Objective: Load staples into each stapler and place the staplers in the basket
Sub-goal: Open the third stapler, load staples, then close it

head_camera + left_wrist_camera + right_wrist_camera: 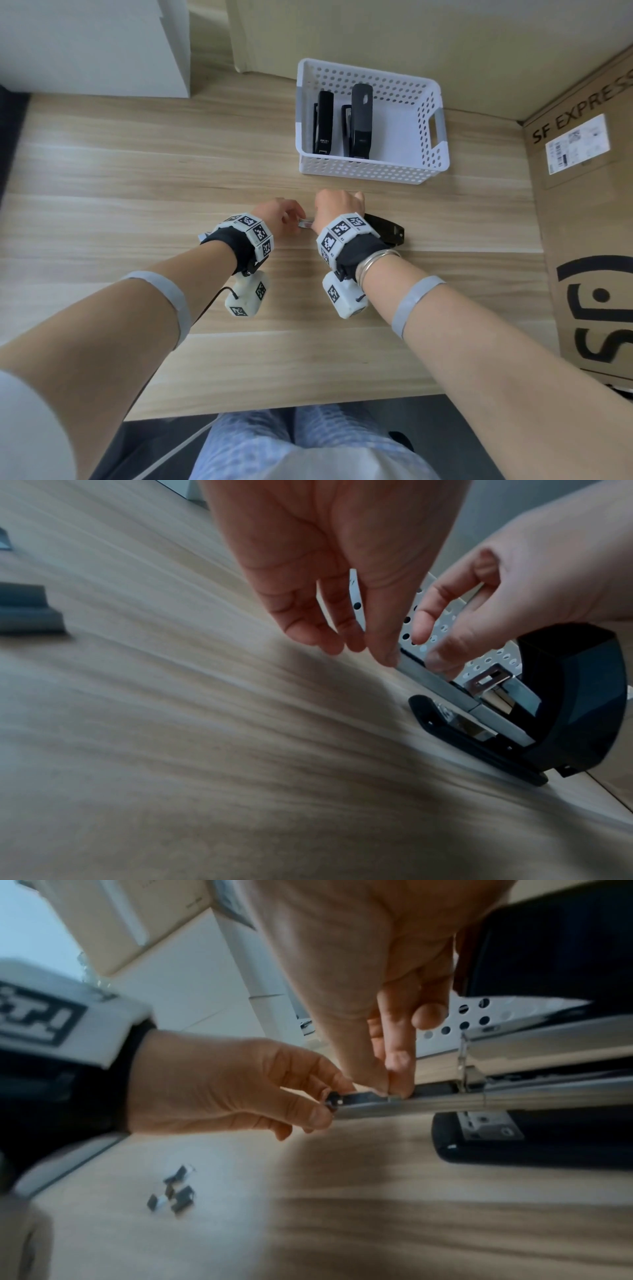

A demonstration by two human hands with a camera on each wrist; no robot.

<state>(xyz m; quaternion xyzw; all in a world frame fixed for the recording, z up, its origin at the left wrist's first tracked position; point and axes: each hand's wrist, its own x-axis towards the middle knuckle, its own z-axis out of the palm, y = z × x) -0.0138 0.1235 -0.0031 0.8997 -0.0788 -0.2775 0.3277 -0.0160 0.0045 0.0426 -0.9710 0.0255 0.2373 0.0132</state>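
Stiff, slick metal tray (394, 1104) of stapler (578, 702): left hand (219, 1085) pinches its tip, right hand (359, 969) pinches its top; best held by the edges.

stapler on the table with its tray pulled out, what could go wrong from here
1. The metal staple tray sticks far out of the open stapler. The left hand pinches its tip while the right hand presses down on it, so it may bend or jam.
2. Fingertips could be nipped if the tray snaps shut.
3. Loose staple pieces lie on the table by the left wrist and may be swept off.
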